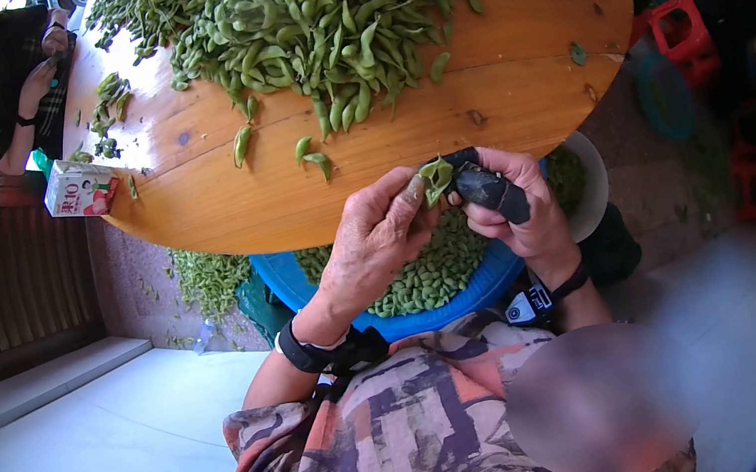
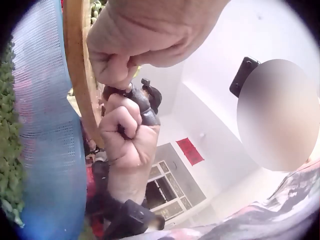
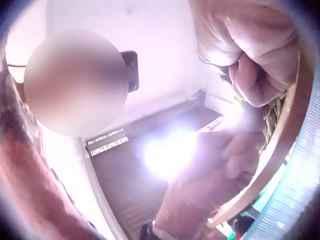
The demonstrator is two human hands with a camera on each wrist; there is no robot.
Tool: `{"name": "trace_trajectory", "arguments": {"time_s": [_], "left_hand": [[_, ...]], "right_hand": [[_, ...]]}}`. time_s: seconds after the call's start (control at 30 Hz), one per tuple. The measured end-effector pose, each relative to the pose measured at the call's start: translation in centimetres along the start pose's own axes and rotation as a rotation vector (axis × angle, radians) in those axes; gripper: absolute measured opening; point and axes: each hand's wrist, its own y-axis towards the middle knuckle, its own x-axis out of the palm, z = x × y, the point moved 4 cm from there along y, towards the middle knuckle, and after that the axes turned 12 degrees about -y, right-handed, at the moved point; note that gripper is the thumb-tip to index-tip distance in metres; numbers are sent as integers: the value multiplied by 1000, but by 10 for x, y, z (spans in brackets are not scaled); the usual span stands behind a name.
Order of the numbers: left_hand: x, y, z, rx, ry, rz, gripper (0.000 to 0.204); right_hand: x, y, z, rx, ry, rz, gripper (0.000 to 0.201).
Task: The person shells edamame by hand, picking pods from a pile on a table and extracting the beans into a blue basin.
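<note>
In the head view, a split green soybean pod is between both hands, above the front edge of the wooden table. My left hand pinches it from the left with thumb and fingers. From the other side, my right hand grips its end; black coverings wrap the thumb and forefinger. Below the hands, a blue basin holds many shelled green beans. Both wrist views show the curled fingers close together, with the pod mostly hidden.
A large heap of pods covers the far table, with a few loose pods nearer. A drink carton stands at the left edge. A pale bucket is right of the basin. Other people sit at both far sides; red stools stand right.
</note>
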Motion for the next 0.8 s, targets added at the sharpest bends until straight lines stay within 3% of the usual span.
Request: {"name": "trace_trajectory", "arguments": {"time_s": [0.13, 0.2, 0.27, 0.37, 0.43, 0.53, 0.6, 0.67, 0.73, 0.8], "left_hand": [[2, -1, -5, 9, -57, 1, 24], [6, -2, -5, 180, -52, 23, 19], [6, 1, -12, 344, 130, 40, 20], [5, 0, -15, 386, 275, 78, 14], [16, -7, -4, 689, 622, 109, 11], [16, -7, -7, 711, 549, 100, 7], [11, -7, -3, 644, 533, 97, 15], [4, -2, -10, 148, 9, 12, 26], [0, -3, -4, 206, 85, -16, 36], [-4, -7, -2, -142, -159, -217, 36]], "right_hand": [[-2, -4, 1, -50, -143, -9, 30], [-2, -7, -7, -168, -323, 97, 31], [3, -7, -12, -151, -391, 125, 29], [11, -7, -19, -136, -500, 197, 24], [13, -8, -20, -135, -546, 243, 22], [16, -8, -18, -152, -462, 250, 22], [17, -8, -18, -192, -565, 278, 23], [18, -7, -19, -157, -555, 277, 22], [12, -5, -17, -123, -544, 277, 22], [5, 0, -6, 31, -187, 44, 19]]}}
